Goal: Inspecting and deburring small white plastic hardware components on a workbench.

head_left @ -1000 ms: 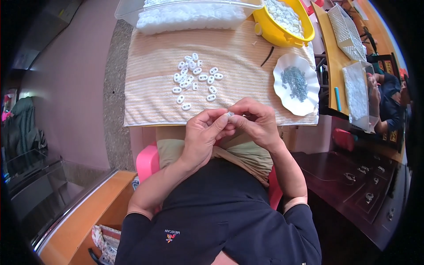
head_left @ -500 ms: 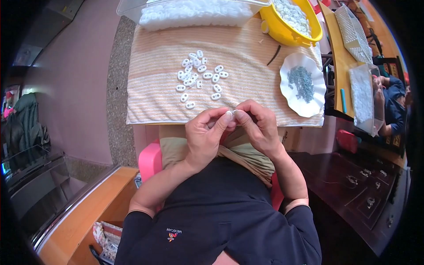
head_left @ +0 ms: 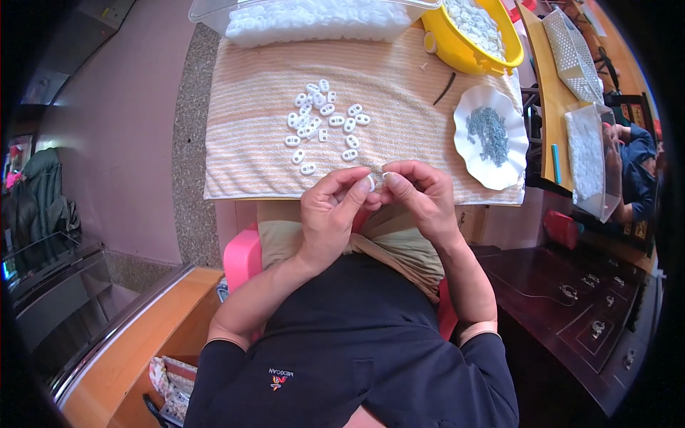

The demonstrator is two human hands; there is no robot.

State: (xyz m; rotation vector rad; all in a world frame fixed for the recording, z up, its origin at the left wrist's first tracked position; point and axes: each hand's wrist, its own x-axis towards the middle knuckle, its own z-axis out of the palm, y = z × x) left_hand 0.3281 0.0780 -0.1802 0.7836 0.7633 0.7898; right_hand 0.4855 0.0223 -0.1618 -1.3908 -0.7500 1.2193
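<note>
My left hand (head_left: 327, 214) pinches a small white plastic piece (head_left: 371, 183) between thumb and forefinger, just past the near edge of the table. Close beside it, my right hand (head_left: 425, 200) is closed on another small white piece (head_left: 386, 175), mostly covered by the fingertips. A narrow gap separates the two pieces. Beyond my hands, several white oval plastic pieces (head_left: 327, 110), each with two dark holes, lie scattered on a striped towel (head_left: 250, 153). To the right stands a white scalloped dish (head_left: 467, 162) with small grey-blue pins or screws (head_left: 489, 135) in it.
At the far edge are a clear bin (head_left: 207, 8) of white parts and a yellow basket (head_left: 446, 53) of white pieces. A dark curved strip (head_left: 444, 89) lies near the dish. At far right, another person's sleeve (head_left: 635, 167) shows behind a clear box (head_left: 606, 192).
My hands have moved slightly apart, the right one shifting a little to the right. The white pieces, pressed together before, now show a gap between them.
</note>
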